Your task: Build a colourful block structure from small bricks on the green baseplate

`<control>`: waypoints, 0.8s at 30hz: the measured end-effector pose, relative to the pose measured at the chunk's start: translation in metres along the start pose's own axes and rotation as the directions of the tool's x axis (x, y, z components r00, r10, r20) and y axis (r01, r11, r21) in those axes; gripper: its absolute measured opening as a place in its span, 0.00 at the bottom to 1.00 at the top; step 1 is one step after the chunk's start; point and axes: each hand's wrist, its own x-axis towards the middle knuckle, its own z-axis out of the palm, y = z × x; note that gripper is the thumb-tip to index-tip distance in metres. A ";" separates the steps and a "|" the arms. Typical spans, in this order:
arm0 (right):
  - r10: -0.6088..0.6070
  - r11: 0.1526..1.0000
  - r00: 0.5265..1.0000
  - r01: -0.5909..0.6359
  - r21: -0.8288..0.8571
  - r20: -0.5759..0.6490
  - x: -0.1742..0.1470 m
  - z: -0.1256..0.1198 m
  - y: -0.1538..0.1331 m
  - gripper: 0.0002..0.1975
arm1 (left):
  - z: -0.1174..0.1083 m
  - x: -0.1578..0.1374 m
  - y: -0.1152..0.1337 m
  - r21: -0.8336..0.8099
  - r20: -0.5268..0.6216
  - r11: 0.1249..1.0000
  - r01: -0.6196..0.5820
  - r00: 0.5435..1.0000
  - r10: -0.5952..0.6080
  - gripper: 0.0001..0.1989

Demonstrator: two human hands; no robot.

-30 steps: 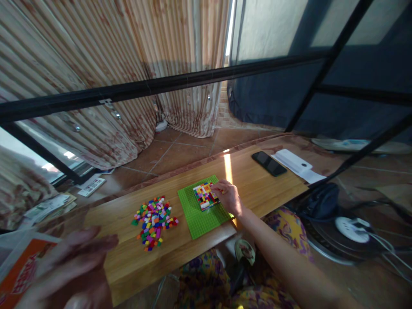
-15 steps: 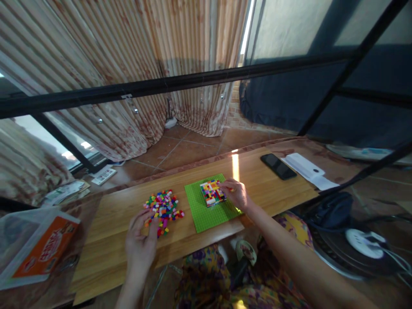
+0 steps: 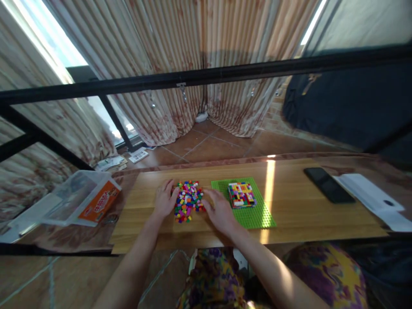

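A pile of small multicoloured toy bricks (image 3: 189, 198) lies on the wooden board between my two hands. My left hand (image 3: 165, 199) rests at the pile's left edge, fingers apart, touching the outer bricks. At the right edge is my right hand (image 3: 219, 210), its thumb and fingers parted beside the bricks, with nothing visible between them. To its right lies a green baseplate (image 3: 257, 218). On the baseplate sits a low square block built of mixed-colour bricks (image 3: 242, 195), its top patterned in red, white, yellow and other colours.
A black phone (image 3: 328, 185) and a white paper-like piece (image 3: 370, 197) lie toward the right. Left of the wooden board (image 3: 289, 197) stands a clear plastic tub (image 3: 72, 197) with an orange label. A dark metal bar (image 3: 219, 76) crosses beyond the board, before curtains.
My right hand has left the brick block and moved left to the loose pile. My left hand has shifted along the pile's left side. The view has turned left.
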 end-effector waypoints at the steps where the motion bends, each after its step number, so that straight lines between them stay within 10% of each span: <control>1: 0.007 1.000 1.000 -0.007 -0.025 0.021 0.011 0.012 0.002 0.16 | 0.002 0.006 0.001 0.001 0.044 0.999 -0.033 0.998 0.033 0.24; 9: -0.060 0.987 0.972 0.092 -0.134 0.226 0.081 0.063 0.027 0.19 | 0.012 0.026 0.013 -0.130 0.170 0.966 -0.224 0.955 0.245 0.22; 24: -0.054 0.998 0.976 0.047 0.038 0.209 0.033 0.042 0.019 0.19 | 0.005 -0.007 0.047 -0.388 0.161 0.918 -0.082 0.975 0.155 0.20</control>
